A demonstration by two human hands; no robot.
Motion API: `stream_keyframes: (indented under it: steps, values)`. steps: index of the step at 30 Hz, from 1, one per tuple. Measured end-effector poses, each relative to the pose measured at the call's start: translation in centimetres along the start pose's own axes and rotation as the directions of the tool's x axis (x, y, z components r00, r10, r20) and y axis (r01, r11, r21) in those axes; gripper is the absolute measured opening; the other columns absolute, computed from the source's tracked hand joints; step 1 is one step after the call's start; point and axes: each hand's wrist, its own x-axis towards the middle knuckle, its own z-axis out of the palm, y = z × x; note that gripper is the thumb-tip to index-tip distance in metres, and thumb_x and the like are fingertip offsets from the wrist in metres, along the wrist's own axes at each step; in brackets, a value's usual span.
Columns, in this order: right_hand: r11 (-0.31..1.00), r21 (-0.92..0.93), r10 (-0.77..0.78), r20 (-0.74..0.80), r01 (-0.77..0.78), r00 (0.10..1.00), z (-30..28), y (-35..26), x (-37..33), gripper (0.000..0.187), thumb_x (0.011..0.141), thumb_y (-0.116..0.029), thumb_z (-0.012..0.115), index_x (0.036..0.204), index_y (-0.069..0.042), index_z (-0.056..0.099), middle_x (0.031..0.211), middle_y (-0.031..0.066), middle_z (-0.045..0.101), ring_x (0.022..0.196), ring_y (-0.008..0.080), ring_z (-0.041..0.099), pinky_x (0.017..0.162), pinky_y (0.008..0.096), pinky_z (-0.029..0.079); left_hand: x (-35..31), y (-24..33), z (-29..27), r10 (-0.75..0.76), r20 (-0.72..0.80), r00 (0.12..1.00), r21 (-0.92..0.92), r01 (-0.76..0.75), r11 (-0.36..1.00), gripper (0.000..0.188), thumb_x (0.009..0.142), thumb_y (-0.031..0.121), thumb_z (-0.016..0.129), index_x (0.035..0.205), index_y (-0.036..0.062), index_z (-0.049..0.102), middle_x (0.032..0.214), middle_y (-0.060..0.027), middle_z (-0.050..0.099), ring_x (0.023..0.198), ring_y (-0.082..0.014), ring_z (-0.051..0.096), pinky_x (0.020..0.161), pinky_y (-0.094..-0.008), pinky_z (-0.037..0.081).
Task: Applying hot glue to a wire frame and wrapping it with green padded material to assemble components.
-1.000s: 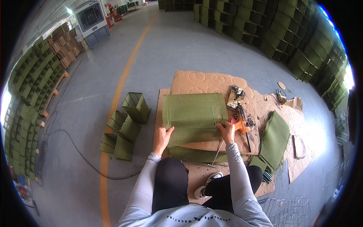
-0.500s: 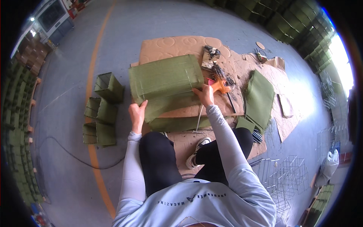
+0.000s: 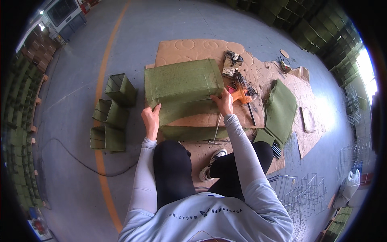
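Observation:
A sheet of green fabric lies across the flat brown cardboard before me, its near edge folded up and faint straight lines marking a rectangle on its surface. My left hand pinches its near left corner, thumb on top. At the near right edge, my right hand closes its fingers on the cloth. Right beside that hand is an orange glue gun, black residue around it. Below the near edge of the cardboard another strip of green fabric hangs partly hidden.
Three open green fabric boxes stand on the floor at left, near a dark cable. Right of the cardboard lie more green fabric pieces. Wire frames are at lower right; stacked green boxes line the far right.
The whole view has shifted slightly, so the scene sits a little farther right. Both hands keep their hold on the same edges of the fabric.

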Motion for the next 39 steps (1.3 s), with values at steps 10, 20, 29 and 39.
stream_keyframes:
  steps: [10, 20, 29, 39]
  values:
    - [0.987, -0.02, -0.15, 0.248, 0.16, 0.957, -2.3, -1.3, 5.4, 0.028, 0.065, -0.02, 0.077, 0.075, 0.004, 0.065, 0.064, 0.0168, 0.063, 0.054, 0.0212, 0.06, 0.055, 0.0347, 0.047, 6.4, 0.1, -2.2, 0.1, 0.232, 0.968, -0.062, -0.088, 0.994, 0.048, 0.077, 0.026, 0.073, 0.052, -0.0037, 0.045, 0.045, -0.0152, 0.036, 0.045, -0.0139, 0.03, 0.043, -0.0384, 0.029]
    - [0.933, -0.317, -0.082, 0.266, 0.167, 0.96, -2.5, -5.8, 10.6, 0.044, 0.063, -0.035, 0.078, 0.078, 0.005, 0.067, 0.068, 0.0169, 0.064, 0.064, 0.0267, 0.065, 0.065, 0.0378, 0.051, 14.0, 4.2, -2.2, -0.168, 0.584, 0.794, -0.301, 0.404, 0.864, 0.023, 0.082, 0.009, 0.067, 0.096, -0.0073, 0.061, 0.083, -0.0074, 0.066, 0.071, -0.0119, 0.06, 0.062, -0.0266, 0.048]
    - [0.965, -0.21, -0.113, 0.211, 0.158, 0.971, -3.1, -5.9, 11.5, 0.039, 0.063, -0.023, 0.079, 0.091, 0.0, 0.066, 0.084, 0.0158, 0.068, 0.08, 0.0288, 0.065, 0.074, 0.0371, 0.051, 12.6, 4.0, -1.4, 0.044, 0.306, 0.951, -0.034, -0.035, 0.999, 0.062, 0.073, 0.001, 0.07, 0.129, -0.0021, 0.044, 0.066, -0.0044, 0.056, 0.062, -0.0143, 0.055, 0.061, -0.0299, 0.046]
    - [0.798, -0.376, -0.435, 0.182, 0.471, 0.882, -3.2, -8.0, 7.9, 0.022, 0.079, -0.011, 0.063, 0.101, -0.01, 0.063, 0.093, 0.0105, 0.061, 0.083, 0.0318, 0.061, 0.07, 0.0405, 0.048, 11.2, 8.4, -2.5, 0.771, 0.234, 0.593, 0.407, -0.78, 0.476, 0.03, 0.074, -0.002, 0.063, 0.104, -0.0006, 0.063, 0.093, -0.0149, 0.062, 0.088, -0.031, 0.06, 0.079, -0.0373, 0.048]
